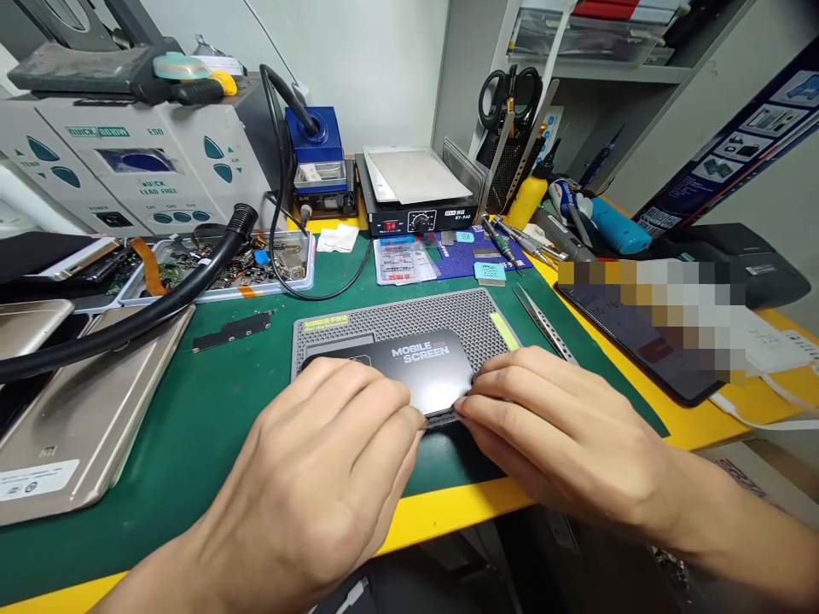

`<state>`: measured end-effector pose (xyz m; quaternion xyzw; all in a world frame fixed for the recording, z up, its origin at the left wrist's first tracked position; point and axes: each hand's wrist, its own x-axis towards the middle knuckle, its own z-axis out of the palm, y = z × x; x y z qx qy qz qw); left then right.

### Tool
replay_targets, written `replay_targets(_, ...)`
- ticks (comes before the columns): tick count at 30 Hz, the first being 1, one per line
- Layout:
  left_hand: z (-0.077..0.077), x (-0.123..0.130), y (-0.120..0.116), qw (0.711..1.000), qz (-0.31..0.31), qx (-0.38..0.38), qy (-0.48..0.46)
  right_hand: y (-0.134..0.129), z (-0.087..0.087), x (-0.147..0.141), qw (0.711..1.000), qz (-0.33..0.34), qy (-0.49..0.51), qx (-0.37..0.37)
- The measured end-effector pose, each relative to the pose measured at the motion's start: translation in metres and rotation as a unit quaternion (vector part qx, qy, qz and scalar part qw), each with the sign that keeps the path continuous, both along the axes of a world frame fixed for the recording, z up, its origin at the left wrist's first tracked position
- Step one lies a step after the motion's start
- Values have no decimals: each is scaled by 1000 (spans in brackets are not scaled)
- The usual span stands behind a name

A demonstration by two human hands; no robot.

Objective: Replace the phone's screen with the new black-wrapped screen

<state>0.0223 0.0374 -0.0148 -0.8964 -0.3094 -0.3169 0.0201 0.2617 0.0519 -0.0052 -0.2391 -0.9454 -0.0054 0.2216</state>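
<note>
A black phone screen [430,379] printed "MOBILE SCREEN" lies over a grey textured mat [415,311]. My left hand [339,452] is closed along its near left edge, fingers bent and thumb side pressed near the lower edge. At the near right corner, my right hand [556,435] pinches the edge with its fingertips. My hands hide the left end of the screen and part of its near edge. A pair of tweezers [543,324] lies just beyond my right hand.
A black hose [192,294] crosses the left side, above gold phone back covers [77,409] and a tray of circuit boards [310,264]. A dark phone [640,341] lies right. Behind stand a soldering station [316,136] and a heating plate [419,222].
</note>
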Motion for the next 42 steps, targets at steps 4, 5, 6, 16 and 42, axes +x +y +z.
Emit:
replay_targets(4,0,-2,0,1000,0,-1,8,1,-1,1,1000,-4,-11,3)
replay_targets(5,0,-2,0,1000,1,-3,13,1,-2,1,1000,-3,-11,2)
replay_targets(6,0,-3,0,1000,2,-4,15,1,-2,2,1000,-5,-10,2)
replay_targets(16,-1,-9,-2,998,4,40,50,3,-2,-6,998,-16,-19,53)
replay_targets(42,-5,-10,-5,994,-13,87,64,-3,1,-6,996,11,-32,82)
